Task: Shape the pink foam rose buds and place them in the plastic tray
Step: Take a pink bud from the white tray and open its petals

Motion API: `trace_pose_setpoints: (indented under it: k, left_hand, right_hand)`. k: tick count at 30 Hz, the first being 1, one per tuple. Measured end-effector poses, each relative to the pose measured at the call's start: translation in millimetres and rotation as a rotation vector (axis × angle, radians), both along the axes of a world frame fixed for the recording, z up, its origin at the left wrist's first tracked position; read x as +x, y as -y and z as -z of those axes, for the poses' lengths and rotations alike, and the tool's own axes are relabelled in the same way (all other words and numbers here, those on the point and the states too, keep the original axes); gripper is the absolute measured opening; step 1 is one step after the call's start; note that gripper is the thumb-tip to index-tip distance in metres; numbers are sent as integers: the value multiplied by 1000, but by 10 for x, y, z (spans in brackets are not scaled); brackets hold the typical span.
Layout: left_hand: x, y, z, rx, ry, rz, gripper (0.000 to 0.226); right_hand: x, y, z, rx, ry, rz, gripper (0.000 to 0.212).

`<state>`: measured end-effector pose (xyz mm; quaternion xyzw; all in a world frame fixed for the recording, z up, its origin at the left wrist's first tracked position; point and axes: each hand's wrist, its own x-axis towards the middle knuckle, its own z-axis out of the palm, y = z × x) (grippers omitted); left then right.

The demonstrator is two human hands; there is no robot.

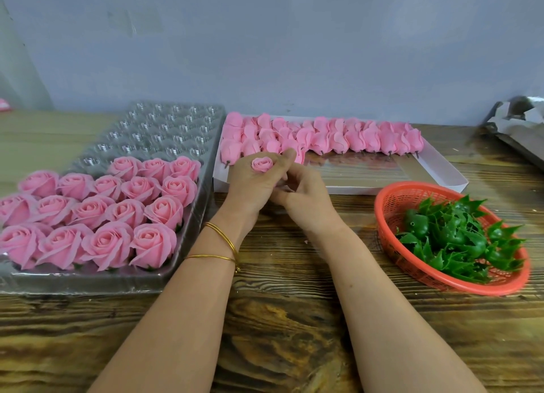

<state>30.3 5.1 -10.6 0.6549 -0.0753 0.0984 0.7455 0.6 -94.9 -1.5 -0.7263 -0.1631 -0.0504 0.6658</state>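
Surface [279, 333]: wood, under your forearms.
Left hand [250, 186]: your fingers clamped round a bud [262, 164], its face up.
Right hand [306, 199]: your fingers curl against the left, below the bud; grip hidden, can't tell.
Tray [164, 127]: on your left, near rows hold roses [106, 216].
Box [441, 173]: behind your hands, closed buds [353, 137] in rows.
Basket [391, 204]: on your right, green calyxes [459, 239].

No text, label, brand, number or sign can be read anywhere in view. The tray [176, 121], the white box [441, 173], the red basket [388, 207] and the desk [279, 319] show no legible writing.
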Motion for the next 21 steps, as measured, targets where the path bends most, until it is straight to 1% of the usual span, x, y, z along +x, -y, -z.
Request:
trace_pose_setpoints:
  k: [4,7,11,13,15,16,17,20,21]
  left_hand:
    - [6,8,5,0,3,12,38]
    - [28,26,10,-37,-26,-1,41]
    - [27,50,7,-75,-79,-22,47]
    - [20,53,5,-98,-86,-20,57]
    - [18,52,17,-102,-48,-7,81]
    - [17,49,21,-95,-36,2,87]
    - [11,43,19,-84,-26,4,85]
    - [-2,33,11,-63,-6,18,62]
    - [0,30,12,-63,5,15,60]
  right_hand:
    - [2,5,-6,24,-16,-21,38]
    - [23,-14,-3,-5,-21,16,33]
    - [34,-26,22,-49,-16,56,35]
    - [45,-35,45,-58,-16,79,35]
    - [53,-48,59,-49,-21,104,33]
    - [57,-50,61,-41,-25,114,31]
    - [60,-52,62,-34,-26,123,30]
    - [61,-53,60,-32,-11,129,27]
    - [61,-52,56,-32,-7,127,28]
